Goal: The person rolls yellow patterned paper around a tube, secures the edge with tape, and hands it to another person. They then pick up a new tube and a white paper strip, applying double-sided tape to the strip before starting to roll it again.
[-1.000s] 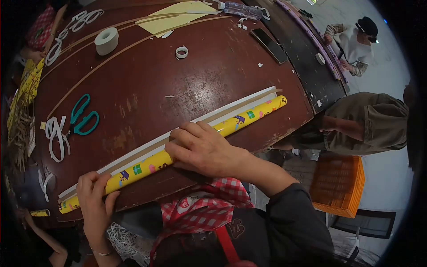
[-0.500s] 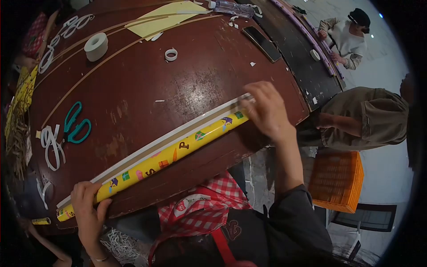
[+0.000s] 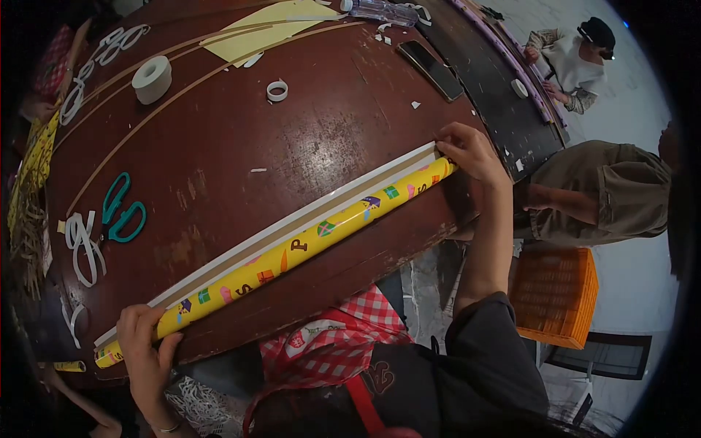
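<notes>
A long roll wrapped in yellow patterned paper (image 3: 292, 248) lies diagonally along the table's near edge. Beside its far side runs a strip with a white edge and a brown band (image 3: 292, 216). My left hand (image 3: 144, 343) is wrapped over the roll near its lower left end, thumb on the near side. At the upper right end, my right hand (image 3: 473, 152) has its fingers closed on the end of the strip, close to the roll's end.
On the brown table (image 3: 241, 146) are teal scissors (image 3: 123, 212), a large white tape roll (image 3: 152, 79), a small ring (image 3: 277, 91), a phone (image 3: 431, 69), a bottle (image 3: 380, 12) and yellow paper (image 3: 266, 33). Other people stand around; an orange basket (image 3: 556, 296) is at right.
My right hand has moved right and slightly up to the far end of the strip, uncovering more of the roll. My left hand stays in nearly the same place.
</notes>
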Demonstrator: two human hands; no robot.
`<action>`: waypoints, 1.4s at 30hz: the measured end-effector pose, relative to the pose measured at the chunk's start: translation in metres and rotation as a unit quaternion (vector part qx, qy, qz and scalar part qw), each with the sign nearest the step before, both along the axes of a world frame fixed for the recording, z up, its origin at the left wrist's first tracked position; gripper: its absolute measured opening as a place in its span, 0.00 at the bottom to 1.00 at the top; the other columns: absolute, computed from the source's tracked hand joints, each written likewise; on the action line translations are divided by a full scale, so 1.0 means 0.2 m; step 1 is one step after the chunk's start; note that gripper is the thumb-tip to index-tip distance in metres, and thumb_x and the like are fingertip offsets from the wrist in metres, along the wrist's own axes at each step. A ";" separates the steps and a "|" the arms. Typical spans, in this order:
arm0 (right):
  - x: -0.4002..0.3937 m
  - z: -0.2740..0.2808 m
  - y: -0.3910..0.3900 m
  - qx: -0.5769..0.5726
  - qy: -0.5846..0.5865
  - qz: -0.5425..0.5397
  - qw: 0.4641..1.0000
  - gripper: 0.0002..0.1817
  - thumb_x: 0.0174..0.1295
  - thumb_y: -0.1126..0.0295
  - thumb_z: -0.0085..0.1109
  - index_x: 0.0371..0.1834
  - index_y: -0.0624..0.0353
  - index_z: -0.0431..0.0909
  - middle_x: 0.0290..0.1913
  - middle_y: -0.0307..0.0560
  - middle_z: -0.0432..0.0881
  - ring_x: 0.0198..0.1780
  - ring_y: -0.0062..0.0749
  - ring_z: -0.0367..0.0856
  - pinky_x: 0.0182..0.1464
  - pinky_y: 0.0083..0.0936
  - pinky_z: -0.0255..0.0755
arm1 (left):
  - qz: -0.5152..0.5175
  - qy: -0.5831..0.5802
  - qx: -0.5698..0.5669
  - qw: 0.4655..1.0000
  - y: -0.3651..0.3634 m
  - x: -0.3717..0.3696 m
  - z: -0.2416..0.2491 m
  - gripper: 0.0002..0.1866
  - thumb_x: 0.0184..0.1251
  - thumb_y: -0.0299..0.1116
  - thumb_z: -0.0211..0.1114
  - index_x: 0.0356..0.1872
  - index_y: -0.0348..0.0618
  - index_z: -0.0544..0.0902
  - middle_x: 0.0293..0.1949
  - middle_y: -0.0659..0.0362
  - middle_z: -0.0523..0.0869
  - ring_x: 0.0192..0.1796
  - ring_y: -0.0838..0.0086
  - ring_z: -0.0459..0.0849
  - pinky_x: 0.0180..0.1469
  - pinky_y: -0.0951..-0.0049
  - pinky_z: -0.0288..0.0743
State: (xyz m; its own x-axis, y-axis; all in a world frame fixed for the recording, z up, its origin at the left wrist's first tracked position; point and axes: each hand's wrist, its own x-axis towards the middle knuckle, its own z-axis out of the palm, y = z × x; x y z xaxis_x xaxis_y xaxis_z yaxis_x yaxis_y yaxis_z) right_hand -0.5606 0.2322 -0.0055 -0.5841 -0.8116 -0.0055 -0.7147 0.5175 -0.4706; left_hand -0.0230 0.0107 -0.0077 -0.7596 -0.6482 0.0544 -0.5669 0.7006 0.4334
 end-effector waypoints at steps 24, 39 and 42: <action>0.64 0.09 -0.15 -0.169 0.203 0.248 0.932 0.15 0.51 0.67 0.73 0.39 0.59 0.80 0.42 0.48 0.80 0.45 0.47 0.79 0.47 0.40 0.76 | 0.016 0.017 0.039 0.999 -0.01 0.00 0.01 0.22 0.44 0.30 0.75 0.44 0.39 0.81 0.44 0.53 0.75 0.48 0.56 0.74 0.52 0.61 0.67; 0.77 -0.06 -0.25 -0.151 0.114 0.318 0.929 0.18 0.45 0.66 0.76 0.38 0.54 0.79 0.41 0.44 0.79 0.42 0.41 0.77 0.45 0.37 0.73 | -0.014 -0.010 -0.101 0.995 0.01 -0.01 0.00 0.26 0.48 0.33 0.75 0.50 0.37 0.80 0.47 0.51 0.78 0.50 0.53 0.77 0.54 0.57 0.68; 0.78 -0.07 -0.25 -0.151 0.122 0.308 0.931 0.21 0.40 0.67 0.78 0.39 0.55 0.80 0.40 0.44 0.80 0.43 0.42 0.78 0.45 0.37 0.73 | -0.008 0.008 -0.113 0.994 0.01 0.01 -0.03 0.24 0.48 0.34 0.76 0.47 0.38 0.81 0.46 0.52 0.78 0.49 0.55 0.77 0.52 0.57 0.69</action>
